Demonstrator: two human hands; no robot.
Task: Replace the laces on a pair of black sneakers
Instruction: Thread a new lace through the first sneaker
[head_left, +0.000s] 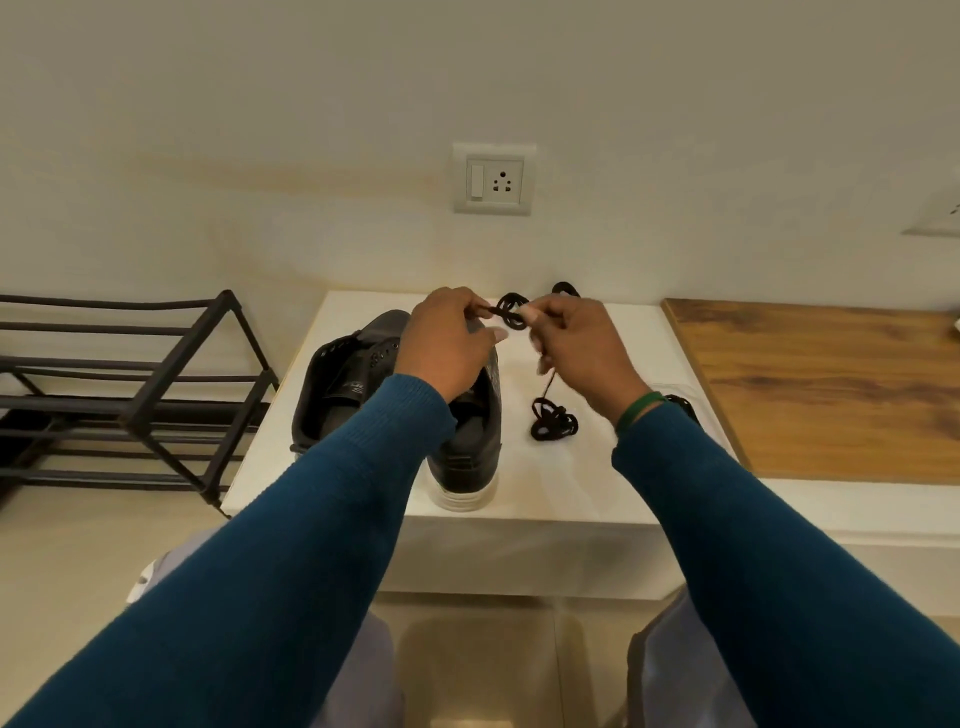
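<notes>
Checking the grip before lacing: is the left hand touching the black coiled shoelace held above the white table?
Touching. The head view shows the left hand pinching one side of the black coiled shoelace between thumb and fingertip.

Home entryway: shoe rack (130, 395), wall socket (493, 179)

Cream wall (260, 130), socket (493, 179), black rack (130, 395).
</notes>
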